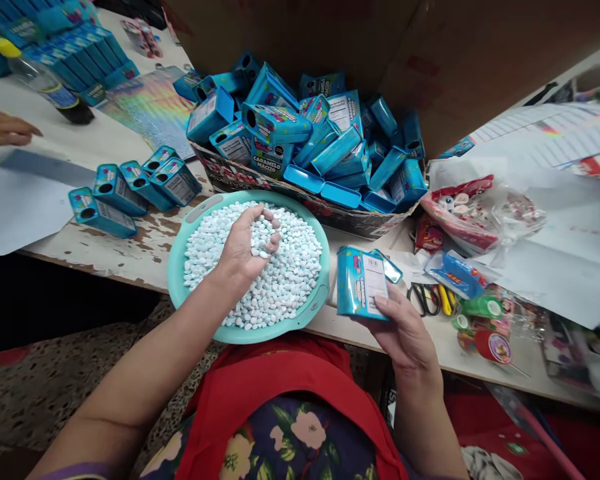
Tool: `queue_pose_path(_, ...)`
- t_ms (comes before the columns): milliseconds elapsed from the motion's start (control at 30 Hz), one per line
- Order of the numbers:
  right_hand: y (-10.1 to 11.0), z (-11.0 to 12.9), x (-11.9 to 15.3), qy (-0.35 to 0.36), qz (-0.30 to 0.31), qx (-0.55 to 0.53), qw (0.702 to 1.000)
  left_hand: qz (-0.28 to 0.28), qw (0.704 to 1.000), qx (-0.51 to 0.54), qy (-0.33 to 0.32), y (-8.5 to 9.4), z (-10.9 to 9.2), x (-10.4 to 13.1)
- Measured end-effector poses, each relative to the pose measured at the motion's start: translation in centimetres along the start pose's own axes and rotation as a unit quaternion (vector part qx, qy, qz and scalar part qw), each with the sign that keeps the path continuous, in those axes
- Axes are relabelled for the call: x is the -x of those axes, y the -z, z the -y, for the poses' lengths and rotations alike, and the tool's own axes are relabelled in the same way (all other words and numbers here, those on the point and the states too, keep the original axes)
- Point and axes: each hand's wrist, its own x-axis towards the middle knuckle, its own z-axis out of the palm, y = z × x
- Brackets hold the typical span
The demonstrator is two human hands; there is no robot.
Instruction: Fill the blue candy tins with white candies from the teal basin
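My left hand (245,243) is palm up with its fingers curled around a handful of small white candies (261,237). It is over a turquoise basin (174,263) filled with loose candies (293,267), white to pale blue. To the right of the basin, my right hand (405,327) grips a blue candy tin (351,280) by its lower right side. The tin's printed white label faces up, and what is inside it cannot be seen. Just behind it shows part of an open lid (389,265).
A cardboard box (245,181) heaped with blue tins stands behind the basin. Several tins (113,190) stand at left, near a soda bottle (50,87) and another person's hand (7,128). Scissors (425,299), a yellow cutter (447,300), tape rolls (483,307) and candy bags (463,213) lie right.
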Motion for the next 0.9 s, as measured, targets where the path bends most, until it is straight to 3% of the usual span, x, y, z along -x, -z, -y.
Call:
queue_pose_path(133,4.6,-1.1,4.1,-0.004,-0.087,0.109,0.990,-0.013,1.000,-0.017,0.006,0.1,-0.2,0.4)
queue_pose_path(233,8.7,-0.9,6.9,0.001,-0.172,0.268,0.948,-0.022,1.000,-0.014,0.008,0.2,-0.2,0.7)
queue_pose_path(333,11.2,-0.9,7.8,-0.026,-0.196,0.493,0.847,-0.020,1.000,-0.013,0.009,0.3,0.2,0.7)
queue_pose_path(467,11.0,-2.4,5.6,-0.063,-0.182,0.702,0.685,-0.017,0.999,-0.032,0.009,0.3,0.8,0.5)
queue_pose_path(533,10.6,-3.4,4.3,-0.074,-0.212,0.719,0.658,-0.013,0.999,-0.036,0.003,0.3,0.8,0.5)
queue_pose_path(633,10.9,-5.0,3.6,-0.041,-0.275,0.661,0.697,-0.013,0.999,-0.037,-0.006,0.4,0.7,0.5)
queue_pose_path(800,12.1,-7.6,4.9,0.013,-0.303,0.479,0.823,-0.034,0.999,-0.039,-0.004,0.2,0.6,0.7)
queue_pose_path(900,11.4,-8.0,5.6,0.056,-0.391,0.366,0.843,-0.026,0.998,-0.049,-0.004,-0.1,0.8,0.7)
